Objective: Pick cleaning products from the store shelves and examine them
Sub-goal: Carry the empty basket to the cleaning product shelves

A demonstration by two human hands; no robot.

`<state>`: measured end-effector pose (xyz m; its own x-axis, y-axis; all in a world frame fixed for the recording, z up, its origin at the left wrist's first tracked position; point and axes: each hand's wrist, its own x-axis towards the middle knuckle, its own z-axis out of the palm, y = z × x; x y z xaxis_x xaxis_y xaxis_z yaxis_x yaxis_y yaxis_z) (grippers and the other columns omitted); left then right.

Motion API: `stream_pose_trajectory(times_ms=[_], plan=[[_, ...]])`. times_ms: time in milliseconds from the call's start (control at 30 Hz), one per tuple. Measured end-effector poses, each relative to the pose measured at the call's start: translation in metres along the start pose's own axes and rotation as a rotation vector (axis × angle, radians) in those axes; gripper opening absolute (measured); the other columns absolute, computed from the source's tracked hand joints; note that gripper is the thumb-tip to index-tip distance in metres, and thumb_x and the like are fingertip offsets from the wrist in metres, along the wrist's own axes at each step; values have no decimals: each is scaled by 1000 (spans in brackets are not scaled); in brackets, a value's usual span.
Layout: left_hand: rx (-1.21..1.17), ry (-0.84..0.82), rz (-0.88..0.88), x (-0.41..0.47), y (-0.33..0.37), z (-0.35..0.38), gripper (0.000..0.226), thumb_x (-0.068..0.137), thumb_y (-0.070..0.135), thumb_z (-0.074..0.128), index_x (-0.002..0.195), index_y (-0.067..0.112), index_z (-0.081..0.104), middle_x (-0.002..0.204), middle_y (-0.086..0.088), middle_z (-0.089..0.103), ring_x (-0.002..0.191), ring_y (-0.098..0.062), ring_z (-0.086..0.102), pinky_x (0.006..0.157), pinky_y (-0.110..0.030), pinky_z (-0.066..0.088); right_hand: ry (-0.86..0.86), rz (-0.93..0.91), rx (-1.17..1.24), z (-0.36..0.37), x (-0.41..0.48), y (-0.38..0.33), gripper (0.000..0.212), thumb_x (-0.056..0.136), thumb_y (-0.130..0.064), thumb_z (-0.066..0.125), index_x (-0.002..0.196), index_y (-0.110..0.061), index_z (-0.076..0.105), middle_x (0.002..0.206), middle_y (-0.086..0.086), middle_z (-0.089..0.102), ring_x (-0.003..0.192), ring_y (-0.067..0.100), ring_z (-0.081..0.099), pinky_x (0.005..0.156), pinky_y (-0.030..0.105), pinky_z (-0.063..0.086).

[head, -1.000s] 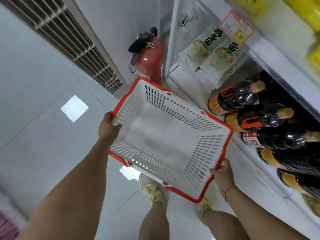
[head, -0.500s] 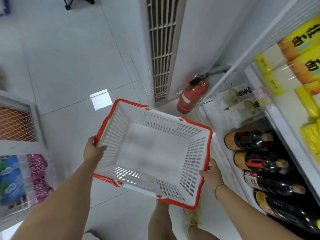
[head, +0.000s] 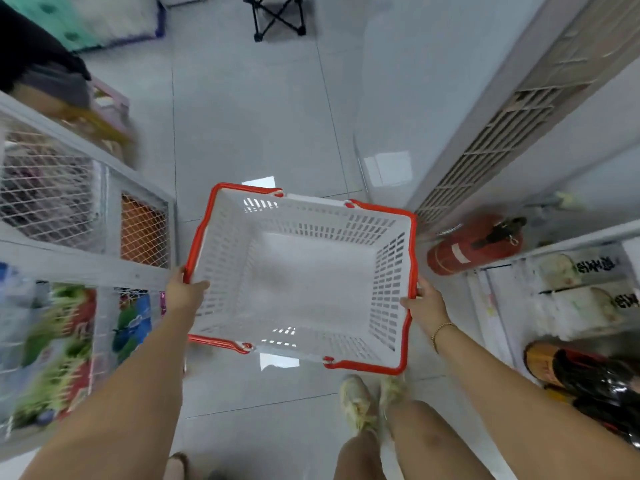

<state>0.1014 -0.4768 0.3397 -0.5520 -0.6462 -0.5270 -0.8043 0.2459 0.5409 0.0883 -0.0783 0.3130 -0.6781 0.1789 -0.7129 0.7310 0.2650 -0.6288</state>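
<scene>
The left hand point(head: 185, 292) grips the left edge of a white shopping basket point(head: 225, 271), thumb lying over the inner wall and fingers curled under the red rim. The right hand point(head: 424, 304), with a thin bracelet point(head: 441, 332) at the wrist, clasps the right rim in the same way, so the basket hangs level in the middle of the frame above the pale tiled floor point(head: 249, 116). Below it, at the bottom centre, are two light shoes point(head: 358, 400). At the lower left, colourful packs point(head: 59, 368) sit behind a wire-mesh shelf; motion blur hides what they are. At the right a red fire extinguisher point(head: 471, 245) stands by a vent grille point(head: 485, 161), with dark bottles point(head: 595, 379) at the lower right.
</scene>
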Motion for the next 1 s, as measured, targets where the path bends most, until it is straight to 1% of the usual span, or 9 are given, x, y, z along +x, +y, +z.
stream_pose_trajectory(times_ms=[133,300,433,467,533,600,767,900,1000], plan=[[-80,23,-25,28,23,-20,55,87,-1,62,138,6,42,121,-17,58,95,-27,54,78,-35,46,-32,-38,34,20,24,-51,54,82,14,54,117,-28,54,104,8,64,94,23,60,82,33,50],[-147,57,-62,65,57,-31,54,87,-4,60,137,4,41,126,-19,55,94,-24,52,61,-22,42,-98,-59,10,39,65,-109,57,82,13,55,127,-22,56,111,7,66,96,22,63,78,32,53],[-184,79,-81,91,91,-39,55,86,-7,59,137,5,42,126,-15,56,104,-29,56,80,-32,46,-117,-54,2,50,90,-159,50,86,12,52,120,-24,55,107,5,65,88,18,63,64,23,51],[-188,88,-84,97,99,-40,55,86,-6,60,137,6,43,125,-13,57,104,-28,56,82,-32,45,-121,-62,-12,53,95,-173,49,87,12,51,119,-26,54,104,2,65,87,17,62,62,21,50],[-186,110,-84,110,118,-42,55,87,-3,61,138,7,43,120,-10,56,97,-24,53,76,-28,44,-125,-86,-34,56,106,-199,50,89,11,50,120,-28,52,100,-1,62,87,17,60,60,18,48],[-181,121,-78,123,137,-44,54,88,-1,62,138,8,43,120,-9,56,95,-21,50,72,-26,43,-117,-97,-38,59,117,-222,49,89,10,49,122,-26,52,102,1,61,88,17,60,61,19,48],[-194,109,-92,173,181,-44,54,88,1,62,138,9,43,120,-4,56,99,-22,52,84,-31,42,-90,-94,-18,72,149,-270,51,89,9,50,126,-26,52,106,2,63,87,15,62,60,19,51],[-198,60,-92,222,214,-39,54,88,2,62,138,8,44,128,-14,57,111,-31,56,87,-35,46,-32,-68,-4,85,181,-301,56,85,10,50,126,-27,54,109,3,66,92,18,65,71,27,56],[-187,19,-81,262,245,-40,54,88,3,63,138,8,43,125,-14,58,101,-28,57,82,-34,46,4,-41,12,100,205,-330,56,85,11,49,126,-26,55,106,3,66,89,18,65,76,32,57]])
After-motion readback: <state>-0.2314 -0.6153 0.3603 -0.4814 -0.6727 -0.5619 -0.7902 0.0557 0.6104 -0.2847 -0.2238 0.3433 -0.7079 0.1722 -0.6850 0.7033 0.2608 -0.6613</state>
